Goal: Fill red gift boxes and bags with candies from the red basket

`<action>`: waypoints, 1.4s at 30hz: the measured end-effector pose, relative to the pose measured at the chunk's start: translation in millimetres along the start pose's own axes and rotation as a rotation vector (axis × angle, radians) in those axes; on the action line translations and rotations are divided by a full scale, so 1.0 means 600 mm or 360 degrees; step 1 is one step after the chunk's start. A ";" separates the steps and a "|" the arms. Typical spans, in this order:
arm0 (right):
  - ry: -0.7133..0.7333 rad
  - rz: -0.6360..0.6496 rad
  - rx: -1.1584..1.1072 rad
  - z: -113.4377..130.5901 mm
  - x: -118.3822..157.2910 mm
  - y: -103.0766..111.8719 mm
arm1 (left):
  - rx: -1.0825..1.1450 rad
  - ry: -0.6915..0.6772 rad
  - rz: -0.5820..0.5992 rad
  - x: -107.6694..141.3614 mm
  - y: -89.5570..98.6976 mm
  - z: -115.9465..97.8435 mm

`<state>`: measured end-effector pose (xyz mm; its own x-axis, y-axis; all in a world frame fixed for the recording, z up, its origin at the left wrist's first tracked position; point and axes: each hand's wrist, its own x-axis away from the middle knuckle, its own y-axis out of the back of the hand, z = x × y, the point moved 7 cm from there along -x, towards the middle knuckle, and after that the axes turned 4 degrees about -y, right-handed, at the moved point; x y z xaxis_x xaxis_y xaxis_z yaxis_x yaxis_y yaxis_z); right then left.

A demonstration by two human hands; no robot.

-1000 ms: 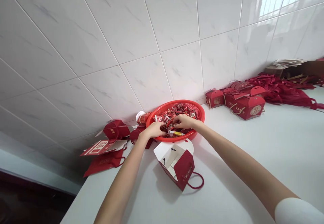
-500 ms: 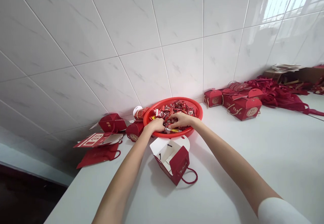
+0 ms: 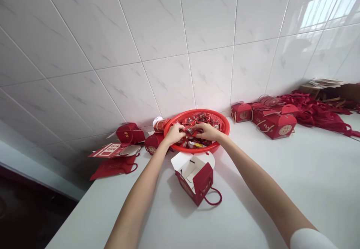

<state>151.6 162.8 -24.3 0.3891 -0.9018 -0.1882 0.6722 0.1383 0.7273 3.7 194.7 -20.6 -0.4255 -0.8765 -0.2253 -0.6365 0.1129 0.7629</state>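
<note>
My left hand (image 3: pixel 175 134) reaches into a red plastic basket (image 3: pixel 225 129), its fingers closed on a red wrapped candy. From the other side my right hand (image 3: pixel 208 132) also dips in, with thumb and fingers curled round a wrapped candy near the middle. Loose wrapped candies (image 3: pixel 201 117) fill the basket, most red and brown. One yellow-and-white piece (image 3: pixel 196 144) lies near its front rim. In front of the basket stands a red gift box (image 3: pixel 204 183) with its white-lined top flaps spread, showing the inside. A dark red rope handle (image 3: pixel 215 201) hangs from its right side.
Closed red boxes (image 3: pixel 277 126) sit at the right, with dark red ribbons or bags (image 3: pixel 312 110) heaped behind them. On the left, more red boxes and a flat red bag (image 3: pixel 114 166) reach the edge of the white table (image 3: pixel 281 174). A tiled wall (image 3: pixel 210 76) rises behind.
My left fingers have come up from among the candies and grip one. My right hand has shifted slightly within the basket. The whole view has moved a little.
</note>
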 end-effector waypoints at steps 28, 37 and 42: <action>-0.0149 -0.0750 -0.1524 -0.044 0.023 0.058 | 0.1158 0.0069 -0.0124 0.007 0.008 0.000; -0.0452 -0.0637 -0.2021 -0.070 0.024 0.044 | 0.1194 -0.0044 0.0195 0.010 -0.008 -0.011; -0.0443 -0.0502 -0.1940 -0.055 0.025 0.038 | 0.1300 -0.0073 0.0101 0.007 -0.002 -0.008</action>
<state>193.7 165.8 -32.2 0.0645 -0.9979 0.0098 0.9060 0.0544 -0.4198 5.7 188.7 -19.4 -0.4908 -0.8390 -0.2348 -0.8707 0.4821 0.0973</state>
